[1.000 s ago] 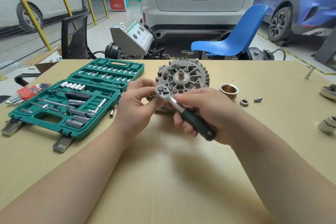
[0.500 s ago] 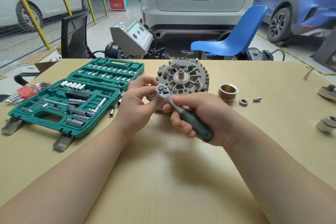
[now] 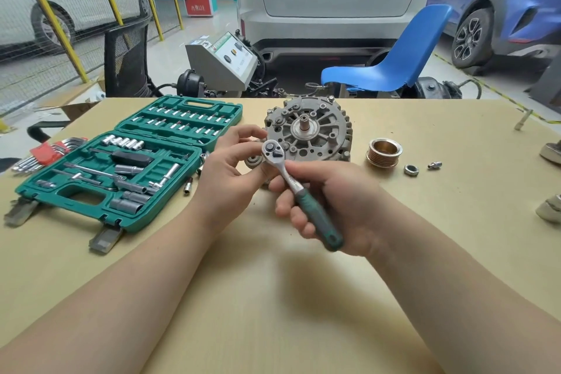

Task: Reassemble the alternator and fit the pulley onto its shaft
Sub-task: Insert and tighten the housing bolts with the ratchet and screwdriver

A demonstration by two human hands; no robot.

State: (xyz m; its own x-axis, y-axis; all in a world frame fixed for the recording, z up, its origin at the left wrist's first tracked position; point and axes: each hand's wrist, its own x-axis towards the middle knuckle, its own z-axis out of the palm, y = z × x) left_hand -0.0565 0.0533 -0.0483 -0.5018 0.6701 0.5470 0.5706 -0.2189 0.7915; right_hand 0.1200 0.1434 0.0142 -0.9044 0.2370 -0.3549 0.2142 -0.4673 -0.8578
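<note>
Head view: right hand [image 3: 343, 206] grips the green-handled chrome ratchet wrench [image 3: 299, 191] by its handle, fingers curled round it. Left hand [image 3: 233, 170] pinches at the ratchet head, fingers narrow on or under it; whether a socket sits there, cannot tell. Grey cast-metal alternator [image 3: 315, 133] stands on the tan wooden surface [image 3: 273, 297] just behind the hands, bare shaft facing the camera. Ribbed brass-coloured pulley [image 3: 384, 152] lies to its right, not yet on the shaft, with a small steel nut [image 3: 411, 170] and a small bolt [image 3: 434, 165] beside it.

Judgement: the step is setting up the ratchet. Best to seat the socket fully and check the direction lever before going to the alternator.

Open green plastic socket case [image 3: 121, 167] sits near on the left. Bare surface toward the camera gives room. The far edge runs just behind the alternator, so avoid pushing it back.
</note>
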